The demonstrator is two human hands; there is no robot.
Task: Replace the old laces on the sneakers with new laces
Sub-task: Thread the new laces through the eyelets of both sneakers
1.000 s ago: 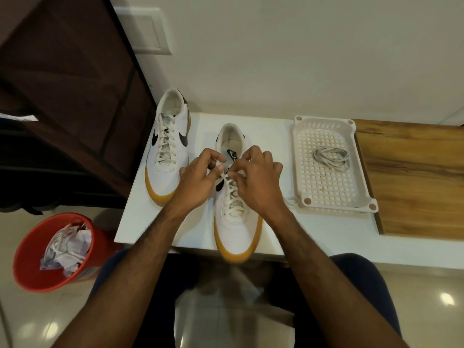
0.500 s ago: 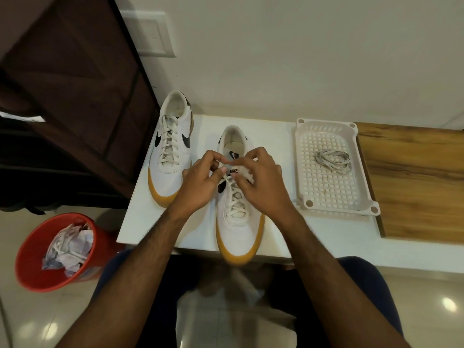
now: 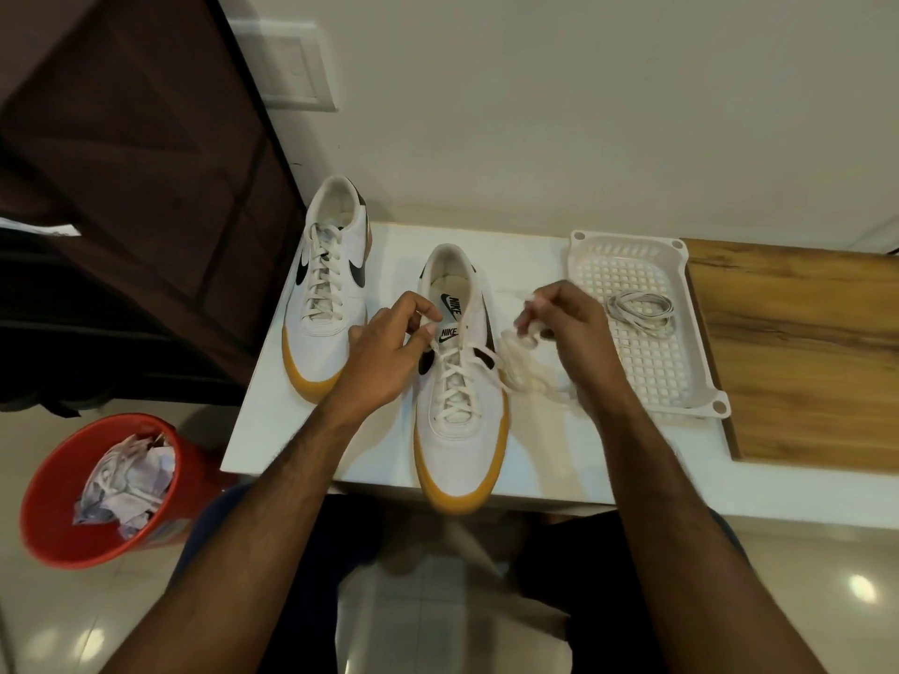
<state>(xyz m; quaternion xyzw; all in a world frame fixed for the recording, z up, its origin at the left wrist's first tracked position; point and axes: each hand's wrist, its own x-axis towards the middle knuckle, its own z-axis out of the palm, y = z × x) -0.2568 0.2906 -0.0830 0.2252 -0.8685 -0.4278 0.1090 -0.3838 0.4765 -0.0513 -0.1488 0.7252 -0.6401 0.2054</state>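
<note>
While the near sneaker (image 3: 462, 406) lies on the white table (image 3: 272, 430) with its gum-soled toe jutting over the front edge, both hands work at its lace (image 3: 523, 369). That lace is still crossed through the lower eyelets, but its right end is drawn out sideways and shows as a blurred pale loop beside the shoe. The right hand (image 3: 569, 328) is raised just right of the shoe, fingers curled and pinching that loose end. The left hand (image 3: 389, 352) rests against the shoe's left side by the tongue, thumb and forefinger pinched together at the top of the lacing; whether a strand lies between them is hard to make out.

A second sneaker (image 3: 328, 289), fully laced, stands just to the left and further back, its heel toward the wall and apart from the first.

Right of the hands sits a white perforated tray (image 3: 700, 381), with a coiled grey lace (image 3: 639, 308) lying in its far half. The tray's right rim overlaps a wooden surface (image 3: 802, 357) adjoining the table.

On the tiled floor at the left stands a red bin (image 3: 58, 532) holding crumpled paper and pale strands. A dark wooden cabinet (image 3: 121, 163) fills the upper left.
</note>
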